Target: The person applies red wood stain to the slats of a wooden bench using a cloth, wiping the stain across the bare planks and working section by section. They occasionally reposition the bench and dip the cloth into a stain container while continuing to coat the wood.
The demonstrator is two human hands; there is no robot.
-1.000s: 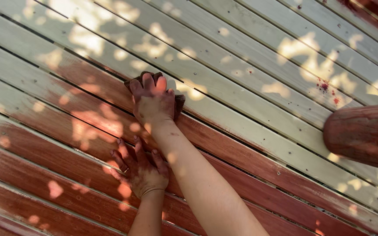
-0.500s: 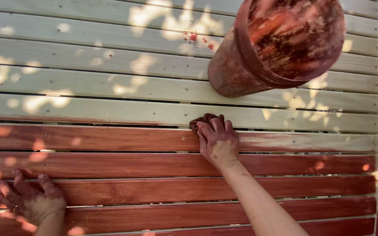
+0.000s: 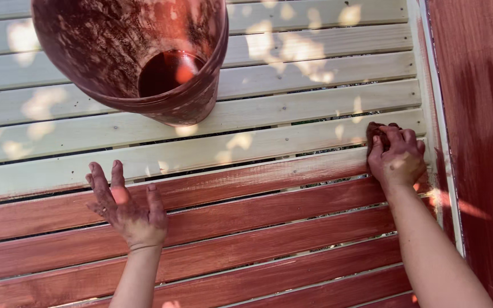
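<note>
No labels, signs or screens anywhere here. The only thing close to a package is the round stain-smeared bucket (image 3: pixel 138 57), dark reddish-brown inside and out with a pool of red liquid at the bottom, sitting on the pale unstained slats. It's up and away from both hands: just beyond the flat left hand (image 3: pixel 125 208), and well off to the left of the right hand (image 3: pixel 396 157) that's pressing down a dark rag (image 3: pixel 375 132).

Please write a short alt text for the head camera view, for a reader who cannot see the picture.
A person's stain-covered right hand presses a dark brown rag on a slatted wooden surface, half stained red-brown and half still pale. The left hand rests flat, fingers spread, on the stained slats. A stain-smeared round bucket holding red-brown liquid stands on the pale slats.
</note>
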